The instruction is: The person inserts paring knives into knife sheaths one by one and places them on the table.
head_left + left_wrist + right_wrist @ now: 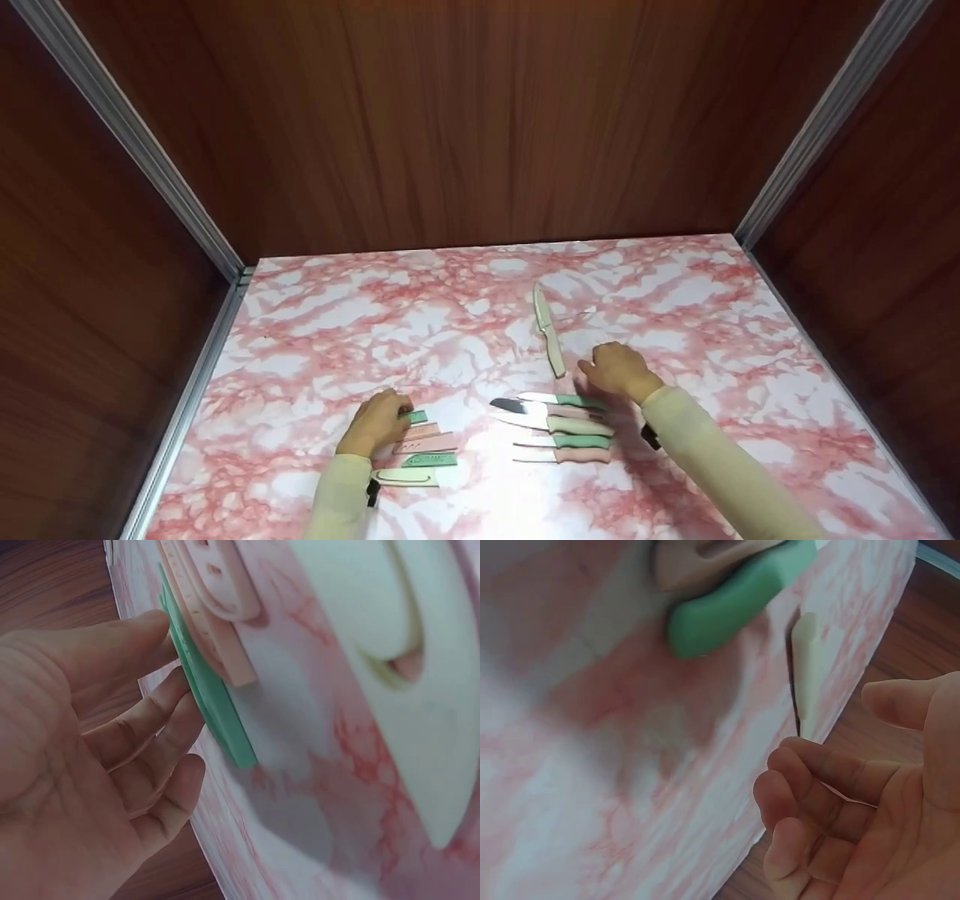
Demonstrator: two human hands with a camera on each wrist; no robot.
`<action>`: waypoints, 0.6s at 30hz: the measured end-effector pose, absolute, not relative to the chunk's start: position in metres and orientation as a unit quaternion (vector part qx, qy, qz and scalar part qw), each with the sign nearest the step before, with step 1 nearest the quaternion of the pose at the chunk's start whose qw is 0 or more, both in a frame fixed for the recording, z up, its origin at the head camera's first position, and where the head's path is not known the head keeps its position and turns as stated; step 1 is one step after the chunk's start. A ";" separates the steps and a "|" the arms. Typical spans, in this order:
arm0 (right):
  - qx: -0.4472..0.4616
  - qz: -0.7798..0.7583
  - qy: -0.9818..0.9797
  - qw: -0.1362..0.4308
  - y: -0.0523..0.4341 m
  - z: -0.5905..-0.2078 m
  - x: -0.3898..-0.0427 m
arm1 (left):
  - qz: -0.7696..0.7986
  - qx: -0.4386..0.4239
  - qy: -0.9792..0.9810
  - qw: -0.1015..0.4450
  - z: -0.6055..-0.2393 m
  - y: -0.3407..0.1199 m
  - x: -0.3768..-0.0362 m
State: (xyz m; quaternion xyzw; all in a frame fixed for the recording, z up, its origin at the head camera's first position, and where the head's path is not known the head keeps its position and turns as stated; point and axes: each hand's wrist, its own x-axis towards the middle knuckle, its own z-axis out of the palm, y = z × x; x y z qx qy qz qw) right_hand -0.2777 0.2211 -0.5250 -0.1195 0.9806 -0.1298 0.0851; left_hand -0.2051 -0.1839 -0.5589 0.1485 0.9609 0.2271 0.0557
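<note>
My left hand (377, 422) is at the far end of a row of knife sheaths, its thumb and bent fingertips on the long edge of the green sheath (214, 709). Beside that sheath lie an orange-pink sheath (421, 430), a pink sheath (429, 444), another green sheath (436, 459) and a pale yellow-green sheath (409, 477). With its fingers loosely curled and nothing in them, my right hand (616, 369) hovers beyond the knife handles. Nearest to it is a green-handled knife (577, 401); a cream knife (553, 349) lies farther out.
Toward me from the green-handled knife lie a pink-handled knife (574, 412), a wide cream-handled knife (581, 426) and more green and pink-handled knives, blades pointing left. Brown wood-grain panels (480, 135) rise behind and beside the red-and-white marbled table (330, 330).
</note>
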 end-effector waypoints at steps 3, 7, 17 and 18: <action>-0.117 -0.129 0.981 0.083 0.225 -0.527 -0.275 | 0.234 0.153 0.958 0.061 -0.558 -0.184 -0.204; -0.118 -0.128 0.982 0.077 0.229 -0.530 -0.272 | 0.234 0.157 0.958 0.058 -0.559 -0.184 -0.204; -0.181 -0.159 0.967 0.082 0.232 -0.537 -0.262 | 0.237 0.141 0.958 0.071 -0.563 -0.186 -0.203; -0.195 -0.166 0.963 0.083 0.233 -0.538 -0.261 | 0.241 0.140 0.958 0.073 -0.563 -0.186 -0.203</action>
